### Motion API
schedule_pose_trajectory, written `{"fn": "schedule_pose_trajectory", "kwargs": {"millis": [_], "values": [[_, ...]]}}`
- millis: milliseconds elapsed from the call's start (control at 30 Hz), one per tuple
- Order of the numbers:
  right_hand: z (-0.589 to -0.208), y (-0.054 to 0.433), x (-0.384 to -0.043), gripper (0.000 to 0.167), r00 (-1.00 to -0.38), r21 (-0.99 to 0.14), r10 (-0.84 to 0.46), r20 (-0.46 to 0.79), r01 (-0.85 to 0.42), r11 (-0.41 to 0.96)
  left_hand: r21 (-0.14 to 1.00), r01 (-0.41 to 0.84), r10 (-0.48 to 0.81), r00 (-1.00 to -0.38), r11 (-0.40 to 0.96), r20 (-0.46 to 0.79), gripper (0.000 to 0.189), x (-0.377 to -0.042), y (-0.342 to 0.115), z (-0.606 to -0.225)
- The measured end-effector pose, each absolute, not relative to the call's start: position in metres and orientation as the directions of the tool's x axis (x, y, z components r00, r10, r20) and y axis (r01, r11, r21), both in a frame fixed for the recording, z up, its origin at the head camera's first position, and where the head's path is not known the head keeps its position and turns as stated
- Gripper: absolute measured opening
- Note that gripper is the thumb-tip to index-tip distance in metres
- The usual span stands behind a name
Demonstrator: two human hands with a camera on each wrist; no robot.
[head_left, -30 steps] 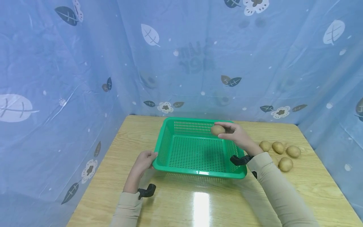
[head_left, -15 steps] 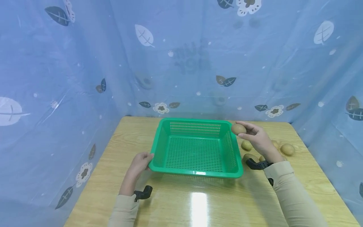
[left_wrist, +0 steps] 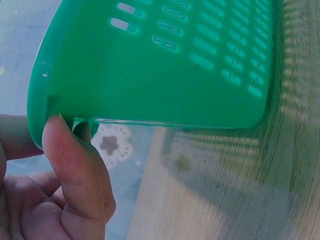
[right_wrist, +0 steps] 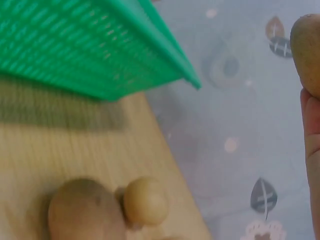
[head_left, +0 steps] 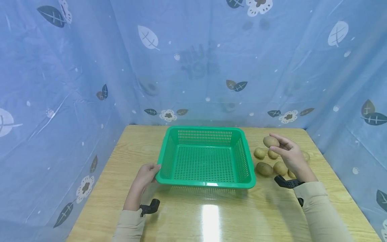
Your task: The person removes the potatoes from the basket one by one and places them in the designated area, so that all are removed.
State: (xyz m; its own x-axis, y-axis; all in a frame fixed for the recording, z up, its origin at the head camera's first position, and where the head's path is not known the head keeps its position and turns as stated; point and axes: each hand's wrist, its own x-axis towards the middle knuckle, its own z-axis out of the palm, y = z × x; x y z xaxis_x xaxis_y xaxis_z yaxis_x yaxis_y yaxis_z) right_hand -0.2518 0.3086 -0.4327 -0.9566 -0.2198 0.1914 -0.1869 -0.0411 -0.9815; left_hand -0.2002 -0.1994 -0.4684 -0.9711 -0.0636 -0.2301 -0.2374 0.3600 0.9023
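Note:
A green slotted plastic basket stands on the wooden table with nothing inside it. My left hand grips its near left corner; in the left wrist view the thumb and fingers pinch the rim. To the right of the basket, my right hand holds a potato between thumb and fingertips, raised over the other potatoes. The held potato shows only partly at the edge of the right wrist view. Below the hand lie several loose potatoes, some partly hidden by the hand and wrist.
The wooden table carries a bright light reflection near its front. A blue patterned curtain hangs behind the table and along both sides. Black camera mounts sit on both wrists.
My right hand has moved from over the basket to the right with the potato still held, now above the loose potatoes. The left hand keeps its grip on the basket's corner.

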Motion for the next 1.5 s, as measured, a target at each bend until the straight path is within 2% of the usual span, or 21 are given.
{"fn": "schedule_pose_trajectory", "kwargs": {"millis": [133,367,467,733,933,1233,1433,1500], "values": [[-0.441,0.322,-0.242,0.051,-0.973,-0.985,-0.154,0.171,-0.168,-0.032,0.903,-0.239,-0.057,-0.970,0.356,-0.234,0.031,-0.202,-0.199,-0.469],[-0.460,0.344,-0.235,0.051,-0.972,-0.964,-0.084,0.220,-0.204,-0.168,0.901,-0.245,-0.056,-0.969,0.359,-0.241,0.032,-0.202,-0.200,-0.468],[-0.470,0.352,-0.233,0.050,-0.975,-0.961,-0.030,0.219,-0.211,-0.181,0.899,-0.249,-0.057,-0.968,0.360,-0.245,0.033,-0.201,-0.201,-0.468],[-0.488,0.374,-0.224,0.053,-0.982,-0.981,0.135,0.132,-0.149,-0.125,0.897,-0.255,-0.060,-0.966,0.361,-0.251,0.032,-0.200,-0.201,-0.466],[-0.502,0.390,-0.218,0.064,-0.974,-0.973,0.221,0.045,-0.093,-0.212,0.903,-0.240,-0.052,-0.970,0.357,-0.237,0.033,-0.200,-0.201,-0.467],[-0.528,0.411,-0.215,0.073,-0.912,-0.981,0.404,-0.073,-0.007,-0.192,0.898,-0.253,-0.065,-0.967,0.359,-0.247,0.032,-0.200,-0.200,-0.466],[-0.536,0.419,-0.213,0.077,-0.850,-0.979,0.493,-0.186,0.206,-0.016,0.898,-0.249,-0.065,-0.968,0.363,-0.242,0.033,-0.201,-0.200,-0.467],[-0.538,0.420,-0.213,0.077,-0.827,-0.967,0.517,-0.220,0.253,-0.005,0.895,-0.248,-0.067,-0.968,0.370,-0.240,0.033,-0.200,-0.200,-0.468]]}}
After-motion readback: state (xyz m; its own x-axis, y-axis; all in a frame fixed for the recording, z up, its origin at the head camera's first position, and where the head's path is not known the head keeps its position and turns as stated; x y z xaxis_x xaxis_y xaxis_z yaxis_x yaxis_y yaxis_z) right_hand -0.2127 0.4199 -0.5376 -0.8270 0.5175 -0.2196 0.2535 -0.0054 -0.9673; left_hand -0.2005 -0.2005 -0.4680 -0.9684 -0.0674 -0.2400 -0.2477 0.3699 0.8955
